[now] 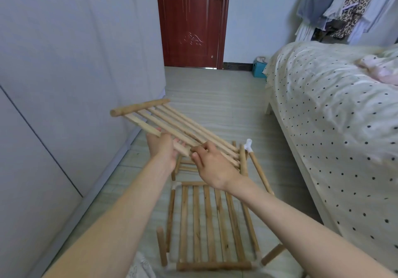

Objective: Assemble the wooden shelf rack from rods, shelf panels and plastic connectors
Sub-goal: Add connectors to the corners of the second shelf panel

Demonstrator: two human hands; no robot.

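A slatted wooden shelf panel (172,124) is held in the air, tilted, its far end rod up at the left. My left hand (162,148) supports it from beneath, fingers curled round the near slat. My right hand (212,165) grips the slats from above at the panel's near side. Below on the floor lies a second slatted panel (206,223) with white plastic connectors at its corners. A rod with a white connector (248,144) on its tip leans to the right of the held panel. A short loose rod (161,247) stands at the lower left.
A bed with a dotted cover (333,126) fills the right side. White wardrobe doors (64,83) line the left. A dark red door (189,23) closes the far end; a teal box (258,70) sits beside the bed. Clothes hang at the top right.
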